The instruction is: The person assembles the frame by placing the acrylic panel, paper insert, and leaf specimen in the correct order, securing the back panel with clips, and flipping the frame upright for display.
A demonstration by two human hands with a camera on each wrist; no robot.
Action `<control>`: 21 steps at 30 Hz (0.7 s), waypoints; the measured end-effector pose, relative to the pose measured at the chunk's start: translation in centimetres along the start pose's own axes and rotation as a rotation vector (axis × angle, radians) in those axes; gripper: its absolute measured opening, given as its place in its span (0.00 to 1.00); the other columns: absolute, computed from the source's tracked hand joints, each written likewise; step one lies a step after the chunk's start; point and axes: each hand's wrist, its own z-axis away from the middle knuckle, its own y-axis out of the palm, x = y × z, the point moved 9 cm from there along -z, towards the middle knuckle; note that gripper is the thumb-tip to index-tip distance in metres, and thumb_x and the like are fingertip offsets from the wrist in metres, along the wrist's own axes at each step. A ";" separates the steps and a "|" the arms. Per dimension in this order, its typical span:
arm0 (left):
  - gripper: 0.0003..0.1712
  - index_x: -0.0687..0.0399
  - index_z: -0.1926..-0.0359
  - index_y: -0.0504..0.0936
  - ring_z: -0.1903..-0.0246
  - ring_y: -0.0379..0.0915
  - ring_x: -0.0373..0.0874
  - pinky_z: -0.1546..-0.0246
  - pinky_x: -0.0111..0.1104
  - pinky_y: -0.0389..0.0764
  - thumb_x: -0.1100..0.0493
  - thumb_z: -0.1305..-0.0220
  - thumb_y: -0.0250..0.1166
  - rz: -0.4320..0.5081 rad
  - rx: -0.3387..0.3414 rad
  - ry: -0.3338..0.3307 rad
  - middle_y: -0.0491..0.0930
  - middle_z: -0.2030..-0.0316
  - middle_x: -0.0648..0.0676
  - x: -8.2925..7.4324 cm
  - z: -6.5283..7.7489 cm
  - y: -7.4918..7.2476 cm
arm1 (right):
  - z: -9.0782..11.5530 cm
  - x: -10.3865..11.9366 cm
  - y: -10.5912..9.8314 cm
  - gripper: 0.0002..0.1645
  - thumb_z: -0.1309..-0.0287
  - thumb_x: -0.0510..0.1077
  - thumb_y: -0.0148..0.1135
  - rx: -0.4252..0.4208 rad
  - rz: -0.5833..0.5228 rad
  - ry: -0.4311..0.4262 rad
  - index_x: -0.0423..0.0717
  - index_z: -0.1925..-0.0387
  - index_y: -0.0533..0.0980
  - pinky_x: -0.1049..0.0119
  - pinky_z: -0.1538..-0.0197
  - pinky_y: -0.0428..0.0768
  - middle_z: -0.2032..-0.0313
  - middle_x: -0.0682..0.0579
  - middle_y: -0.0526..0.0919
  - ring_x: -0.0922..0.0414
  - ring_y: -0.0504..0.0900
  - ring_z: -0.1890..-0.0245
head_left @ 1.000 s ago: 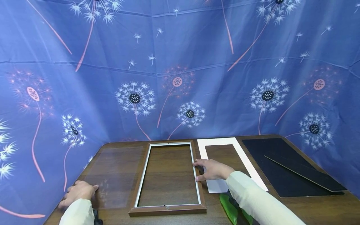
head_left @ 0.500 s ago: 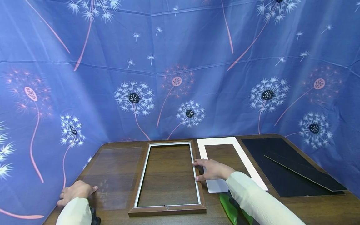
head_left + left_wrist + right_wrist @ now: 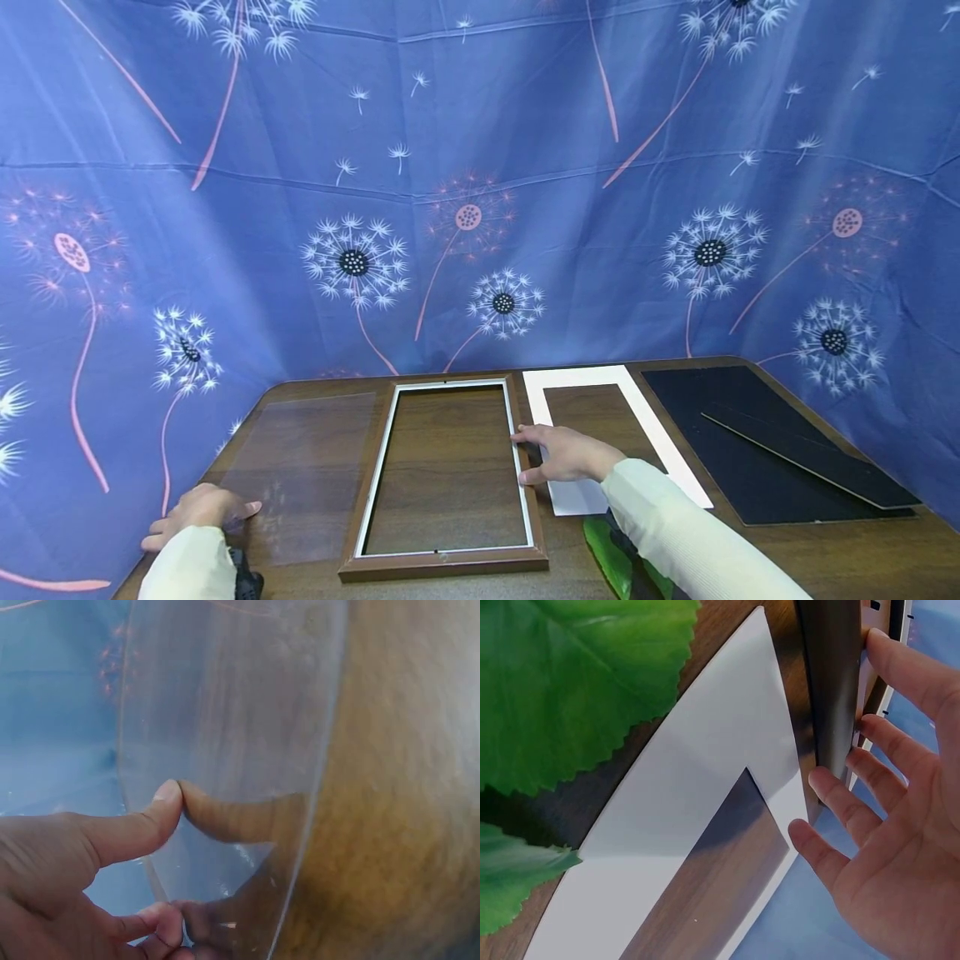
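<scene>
Clear sheet (image 3: 307,475), flat at left on the worktop (image 3: 570,579); left hand (image 3: 197,507) relaxed, thumb tip touching it. Right hand (image 3: 566,454), fingers spread, touches the brown frame (image 3: 442,567) alongside. Possible faults: thumb pressure smearing or sliding the sheet; a nudge skewing the frame. Surface: wood-grain. Room: blue dandelion-print cloth (image 3: 480,125) behind.

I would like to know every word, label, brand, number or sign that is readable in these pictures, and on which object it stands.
There is no readable text in any view.
Picture frame: dark marks on its pale inner edge, too small to make out.
Clear sheet: faint whitish smudges, no legible letters.
White mat and black boards: no lettering visible.
Blue cloth: only a dandelion pattern.
</scene>
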 end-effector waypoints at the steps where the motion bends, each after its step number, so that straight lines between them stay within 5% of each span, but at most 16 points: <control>1: 0.57 0.92 0.37 0.49 0.33 0.36 0.85 0.30 0.62 0.42 0.47 0.38 0.72 0.012 0.006 -0.014 0.47 0.38 0.91 0.0 0.2 0.0 | 0.0 -0.1 0.0 0.38 0.41 0.50 0.74 0.000 -0.002 0.005 0.48 0.31 0.73 0.38 0.30 0.61 0.26 0.46 0.64 0.38 0.60 0.26; 11: 0.71 0.94 0.35 0.28 0.29 0.25 0.78 0.26 0.54 0.37 0.52 0.41 0.75 0.170 0.075 -0.168 0.30 0.36 0.91 1.5 0.9 0.0 | -0.1 0.3 0.1 0.38 0.41 0.49 0.75 -0.002 -0.006 -0.001 0.48 0.31 0.73 0.39 0.30 0.62 0.26 0.46 0.65 0.39 0.61 0.26; 21: 0.68 0.94 0.35 0.31 0.28 0.18 0.80 0.26 0.57 0.29 0.51 0.40 0.73 0.154 0.111 -0.087 0.29 0.34 0.91 1.4 1.0 -0.3 | -0.2 0.6 0.2 0.38 0.41 0.50 0.75 0.003 -0.004 -0.016 0.48 0.31 0.73 0.40 0.29 0.61 0.26 0.46 0.65 0.39 0.60 0.26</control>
